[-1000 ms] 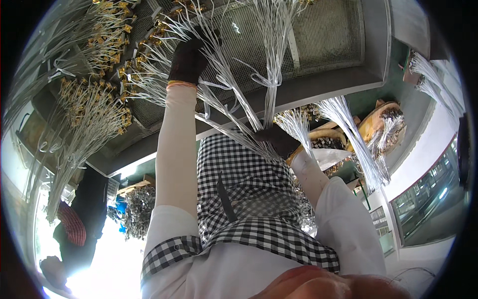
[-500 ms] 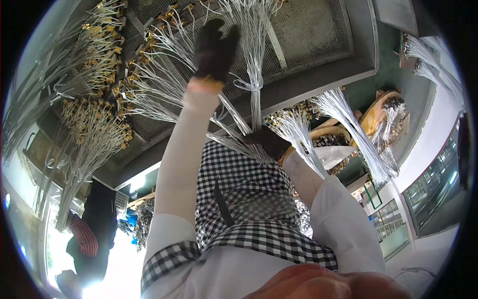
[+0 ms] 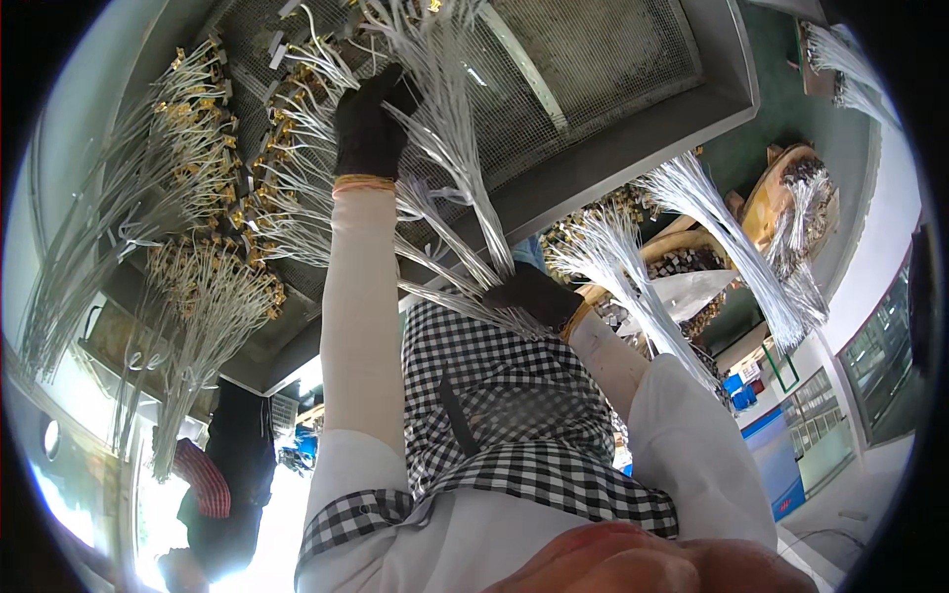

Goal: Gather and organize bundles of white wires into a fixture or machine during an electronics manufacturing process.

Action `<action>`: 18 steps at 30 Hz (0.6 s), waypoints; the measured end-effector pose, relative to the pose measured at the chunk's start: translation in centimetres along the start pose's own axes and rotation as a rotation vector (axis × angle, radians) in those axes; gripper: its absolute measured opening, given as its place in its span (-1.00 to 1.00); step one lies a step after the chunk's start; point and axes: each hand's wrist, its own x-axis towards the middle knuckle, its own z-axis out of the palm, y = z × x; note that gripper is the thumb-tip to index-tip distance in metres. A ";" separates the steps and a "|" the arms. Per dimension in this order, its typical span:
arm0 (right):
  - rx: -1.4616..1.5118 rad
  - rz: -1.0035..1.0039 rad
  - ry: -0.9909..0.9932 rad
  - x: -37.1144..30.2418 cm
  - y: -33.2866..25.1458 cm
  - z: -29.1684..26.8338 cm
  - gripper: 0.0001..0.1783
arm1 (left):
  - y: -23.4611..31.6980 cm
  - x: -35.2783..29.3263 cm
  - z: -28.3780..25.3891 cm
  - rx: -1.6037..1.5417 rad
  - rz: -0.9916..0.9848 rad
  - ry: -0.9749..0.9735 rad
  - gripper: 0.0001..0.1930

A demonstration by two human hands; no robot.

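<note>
wires [image 3: 473, 188], in several silvery bundles, slanting from the right hand [image 3: 534, 298] up past the left hand [image 3: 372, 124] and over the mesh tray [image 3: 603, 59] ahead of both. in the right hand, gloved in black: gathered tails, gripped firmly, with ends poking out beneath. for the left hand, gloved too: a place well apart from the right, farther forward and to the left, among the fanned strands, fingers bent; cannot tell whether closed on any. brassy tips [image 3: 273, 143] to the left of the left hand, over the tray. judging by this, probably at the step of parting and laying out strands, tails held together. called for next, by the look of it: a steady right grip in front of the apron [image 3: 494, 385], a light left touch between strands, and care against snagging tips on mesh. other wires [image 3: 618, 262] just right of the right hand.
</note>
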 end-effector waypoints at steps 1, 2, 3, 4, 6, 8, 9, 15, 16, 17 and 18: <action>-0.221 0.018 0.029 0.0 0.2 -0.8 -0.48 | -0.3 0.4 0.4 -0.332 -0.297 -0.008 -0.80; -0.219 0.018 0.041 -0.2 0.6 -1.4 -0.48 | -0.7 0.6 1.1 -0.338 -0.298 -0.018 -0.80; -0.196 0.017 0.040 0.0 1.0 -1.5 -0.47 | -0.9 0.6 1.2 -0.610 -0.383 0.020 -0.78; -0.175 0.015 0.040 0.1 1.2 -1.7 -0.46 | -0.8 0.6 1.2 -0.884 -0.464 0.060 -0.76; -0.209 0.026 0.017 0.4 1.1 -1.5 -0.48 | -3.5 0.9 0.5 -0.530 -0.212 0.070 -0.79; -0.246 0.039 0.005 0.6 0.8 -1.1 -0.49 | -4.8 0.8 0.0 -0.179 0.030 0.072 -0.81; -0.257 0.033 0.033 0.5 0.8 -0.9 -0.50 | -4.4 0.6 0.4 -0.130 0.099 0.104 -0.86; -0.248 0.123 0.034 0.2 1.3 -1.5 -0.46 | 2.4 -1.2 1.9 -1.241 -0.501 0.280 -0.81; -0.235 0.119 0.012 0.1 1.8 -1.5 -0.42 | 2.5 -1.3 1.9 -1.306 -0.503 0.292 -0.80; -0.233 0.122 0.014 -0.2 2.2 -1.4 -0.42 | 2.6 -1.4 2.1 -1.307 -0.508 0.292 -0.80; -0.181 0.120 0.014 -0.6 1.4 -0.5 -0.39 | 2.4 -1.4 2.0 -1.292 -0.538 0.260 -0.80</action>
